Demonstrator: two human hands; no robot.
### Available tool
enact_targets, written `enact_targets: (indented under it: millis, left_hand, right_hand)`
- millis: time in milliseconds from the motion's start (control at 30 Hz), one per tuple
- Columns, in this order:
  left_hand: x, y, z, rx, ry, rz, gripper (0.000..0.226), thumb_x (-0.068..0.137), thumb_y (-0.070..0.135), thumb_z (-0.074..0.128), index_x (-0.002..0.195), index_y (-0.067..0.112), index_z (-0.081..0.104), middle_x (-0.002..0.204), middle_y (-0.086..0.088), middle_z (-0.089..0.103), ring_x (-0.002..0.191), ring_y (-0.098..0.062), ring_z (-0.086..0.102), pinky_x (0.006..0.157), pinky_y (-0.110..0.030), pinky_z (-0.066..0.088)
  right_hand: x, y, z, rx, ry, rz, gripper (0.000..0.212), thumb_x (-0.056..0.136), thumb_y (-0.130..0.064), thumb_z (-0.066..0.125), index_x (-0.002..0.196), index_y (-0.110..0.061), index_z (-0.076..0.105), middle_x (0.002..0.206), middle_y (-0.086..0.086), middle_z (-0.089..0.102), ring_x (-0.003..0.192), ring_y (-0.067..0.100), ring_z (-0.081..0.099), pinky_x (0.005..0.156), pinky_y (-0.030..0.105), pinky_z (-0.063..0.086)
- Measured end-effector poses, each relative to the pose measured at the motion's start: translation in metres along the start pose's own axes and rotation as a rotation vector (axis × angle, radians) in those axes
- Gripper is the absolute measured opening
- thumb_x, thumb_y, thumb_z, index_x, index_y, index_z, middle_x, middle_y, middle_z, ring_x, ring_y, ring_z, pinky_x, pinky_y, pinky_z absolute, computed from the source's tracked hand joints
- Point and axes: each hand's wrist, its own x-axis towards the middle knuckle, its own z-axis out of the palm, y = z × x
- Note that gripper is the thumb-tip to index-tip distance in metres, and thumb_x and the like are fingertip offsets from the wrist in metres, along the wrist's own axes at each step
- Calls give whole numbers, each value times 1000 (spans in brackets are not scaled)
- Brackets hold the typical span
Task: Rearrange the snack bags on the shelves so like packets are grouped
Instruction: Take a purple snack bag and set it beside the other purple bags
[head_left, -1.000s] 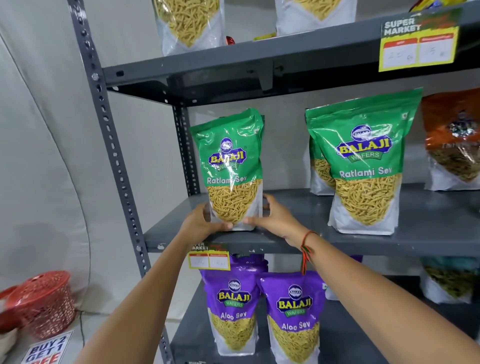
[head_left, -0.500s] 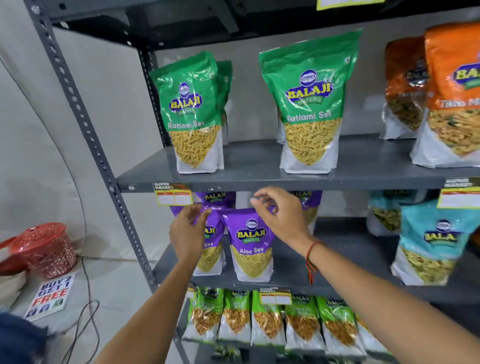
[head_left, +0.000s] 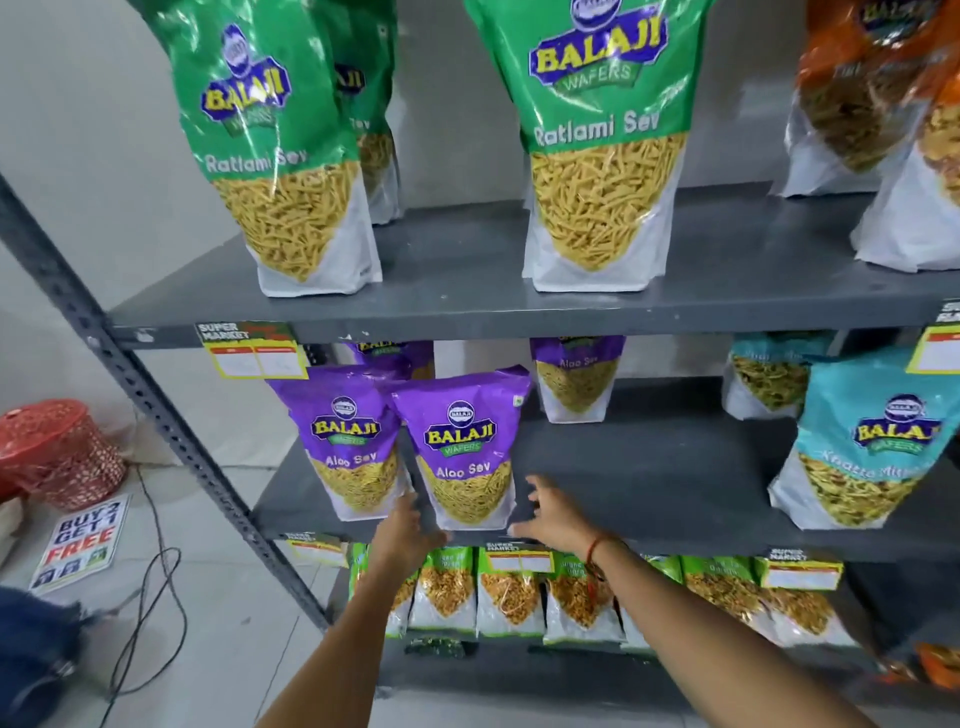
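My left hand (head_left: 402, 525) and right hand (head_left: 548, 512), fingers spread, flank the purple Aloo Sev bag (head_left: 465, 452) at the middle shelf (head_left: 649, 467)'s front edge.

A shop: shelf rack (head_left: 467, 312) bearing price tags (head_left: 253, 351), packaged snacks (head_left: 597, 140).

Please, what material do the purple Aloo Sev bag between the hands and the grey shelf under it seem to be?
Purple Aloo Sev bag: likely glossy plastic film, since it creases and reflects light, with a clear window showing the snack. Grey shelf: probably painted metal, matte, with a thin folded edge.
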Motion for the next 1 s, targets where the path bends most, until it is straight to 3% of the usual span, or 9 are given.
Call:
enact_targets:
  millis: [100, 167, 233, 267, 400, 500, 667, 900, 1000]
  left_hand:
    - [46, -39, 21, -113, -44, -14, 89, 54, 50, 85, 128, 20, 47, 122, 3, 65, 102, -21, 67, 73, -33, 54]
    - [50, -38, 22, -240, -40, -25, 82, 51, 41, 89, 122, 20, 53, 120, 4, 69, 105, -20, 68, 83, -47, 58]
    - [46, -29, 19, -332, -33, -46, 67, 57, 22, 89, 116, 15, 59, 114, -2, 72, 101, -23, 71, 83, -47, 59]
    - [43, -25, 18, -352, -18, -50, 62, 60, 16, 88, 115, 13, 60, 111, -3, 73, 98, -23, 72, 78, -41, 61]
    - [42, -13, 21, -392, -5, -55, 57, 66, 2, 84, 117, 8, 59, 108, -7, 72, 94, -23, 72, 70, -27, 59]
    - [40, 1, 30, -373, -17, -70, 56, 65, -2, 84, 115, 7, 59, 106, -11, 71, 89, -24, 70, 72, -30, 58]
    - [32, 40, 62, -289, -27, -25, 63, 59, 19, 90, 116, 14, 64, 106, -2, 73, 87, -18, 71, 73, -28, 57]
    - [22, 97, 119, -290, -73, 36, 58, 64, 25, 87, 117, 20, 64, 112, 3, 72, 89, -15, 71, 86, -39, 58]
    - [23, 106, 132, -290, -69, 39, 57, 66, 27, 86, 118, 22, 63, 114, 4, 70, 90, -14, 70, 87, -41, 58]
  right_hand:
    - [27, 10, 9, 79, 1, 14, 79, 64, 1, 79, 131, -7, 39, 130, 16, 51, 120, 32, 51, 100, 46, 47]
    - [40, 14, 12, 184, -15, 23, 80, 66, 9, 76, 133, -10, 37, 128, 11, 53, 117, 23, 51, 94, 30, 49]
    - [48, 16, 16, 261, -54, 16, 73, 69, 15, 71, 128, -14, 40, 120, 9, 56, 108, 17, 51, 76, 11, 49]
    - [53, 18, 18, 292, -46, 15, 70, 68, 15, 72, 125, -14, 44, 119, 10, 58, 108, 18, 54, 75, 11, 49]
    - [60, 32, 20, 311, -21, 0, 65, 60, 8, 81, 109, -26, 53, 104, -1, 66, 110, 26, 61, 92, 41, 53]
    - [56, 45, 8, 273, -3, 17, 61, 57, -2, 85, 96, -39, 56, 99, -6, 68, 102, 19, 64, 91, 40, 54]
    - [49, 99, -22, 224, 52, 11, 59, 40, -36, 84, 94, -47, 61, 103, 0, 75, 95, 15, 70, 87, 45, 57]
    - [10, 121, -90, 139, 146, 84, 56, 44, -23, 89, 89, -40, 61, 91, -2, 74, 87, 17, 69, 84, 42, 57]
    - [10, 131, -101, 155, 139, 93, 64, 42, -28, 88, 100, -34, 62, 99, 1, 75, 92, 18, 69, 87, 45, 56]
